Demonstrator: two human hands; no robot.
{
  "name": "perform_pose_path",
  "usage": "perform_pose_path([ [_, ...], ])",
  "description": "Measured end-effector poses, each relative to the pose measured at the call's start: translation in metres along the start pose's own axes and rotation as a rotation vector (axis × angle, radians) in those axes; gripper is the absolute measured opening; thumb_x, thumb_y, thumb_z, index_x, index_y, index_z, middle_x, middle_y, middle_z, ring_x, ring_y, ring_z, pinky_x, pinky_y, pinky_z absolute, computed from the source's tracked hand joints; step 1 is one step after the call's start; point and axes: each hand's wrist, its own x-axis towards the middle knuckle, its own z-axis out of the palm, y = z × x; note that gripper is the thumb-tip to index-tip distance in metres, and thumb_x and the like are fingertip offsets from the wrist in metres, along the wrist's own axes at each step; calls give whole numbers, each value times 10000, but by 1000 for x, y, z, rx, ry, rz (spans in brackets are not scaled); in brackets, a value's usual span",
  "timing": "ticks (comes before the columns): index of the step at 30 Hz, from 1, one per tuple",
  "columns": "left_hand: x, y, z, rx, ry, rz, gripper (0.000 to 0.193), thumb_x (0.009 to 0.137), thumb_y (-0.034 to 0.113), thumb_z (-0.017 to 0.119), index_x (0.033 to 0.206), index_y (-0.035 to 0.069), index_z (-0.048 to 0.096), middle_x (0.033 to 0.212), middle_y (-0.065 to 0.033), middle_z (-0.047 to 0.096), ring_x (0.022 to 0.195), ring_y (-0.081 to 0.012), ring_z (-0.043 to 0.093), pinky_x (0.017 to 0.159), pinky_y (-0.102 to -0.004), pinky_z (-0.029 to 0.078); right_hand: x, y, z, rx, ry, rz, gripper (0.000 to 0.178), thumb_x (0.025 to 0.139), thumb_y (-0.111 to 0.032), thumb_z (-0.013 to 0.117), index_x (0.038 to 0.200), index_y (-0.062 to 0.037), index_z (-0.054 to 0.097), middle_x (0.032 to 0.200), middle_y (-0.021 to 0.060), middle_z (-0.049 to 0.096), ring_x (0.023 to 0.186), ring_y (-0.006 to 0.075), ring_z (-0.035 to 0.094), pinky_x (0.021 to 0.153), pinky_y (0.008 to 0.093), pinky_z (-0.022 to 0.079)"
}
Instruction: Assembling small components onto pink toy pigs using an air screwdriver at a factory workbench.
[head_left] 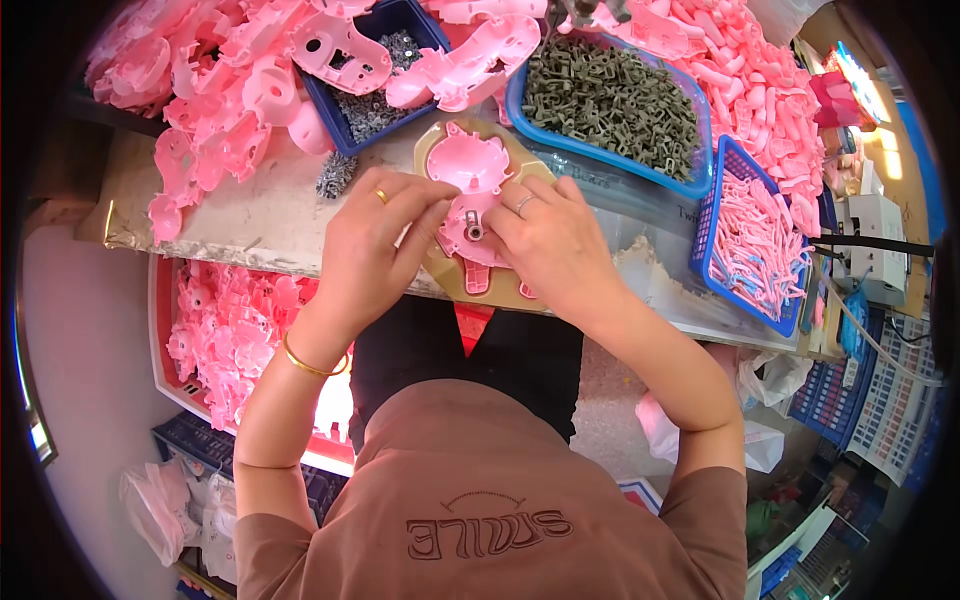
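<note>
A pink plastic toy shell (468, 160), hollow side up, lies in a tan jig plate (436, 262) at the bench's front edge. In the shell's lower half sits a small part (474, 226), metallic and dark. My left hand (375, 235) is over the shell's left side, thumb and fingertips pressed together near its narrow middle; whatever they pinch is too small to make out. My right hand (560, 240) is closed over the right side, its fingers curled at the shell's edge beside the small part. Its fingertips are partly hidden, so what they grip cannot be seen.
Behind the jig stand a dark blue bin (345, 125) of small grey parts and a blue tub (706, 120) of dark green clips. A blue basket (708, 225) of thin pink pieces is at right. Pink shells (215, 100) pile up left; a red crate (163, 340) sits below.
</note>
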Motion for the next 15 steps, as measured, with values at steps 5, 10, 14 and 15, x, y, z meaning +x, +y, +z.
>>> perform_pose_path([
  [5,-6,-1,6,71,-96,231,209,835,76,679,1043,58,683,1085,-75,669,1071,-307,599,895,-396,501,2,-2,0,31,18,-47,156,749,-89,625,897,-46,650,917,70,593,971,235,582,846,366,432],
  [10,-16,3,9,273,-219,297,249,828,218,694,1037,92,641,1186,-70,595,1180,-293,532,1026,-441,436,4,5,4,62,-7,-52,161,739,-89,638,894,-48,654,923,71,596,979,237,581,862,372,436],
  [14,-15,4,8,298,-272,314,300,848,293,676,1072,100,625,1205,-71,575,1214,-291,504,1094,-456,375,-3,9,0,96,41,-33,140,745,-122,682,871,-66,655,920,69,602,957,251,590,838,380,464],
  [15,-15,3,8,297,-272,313,300,848,293,676,1072,100,625,1205,-71,575,1214,-291,504,1094,-456,375,-7,10,-7,96,40,-34,140,745,-122,682,871,-66,655,920,69,602,957,251,590,838,380,464],
])
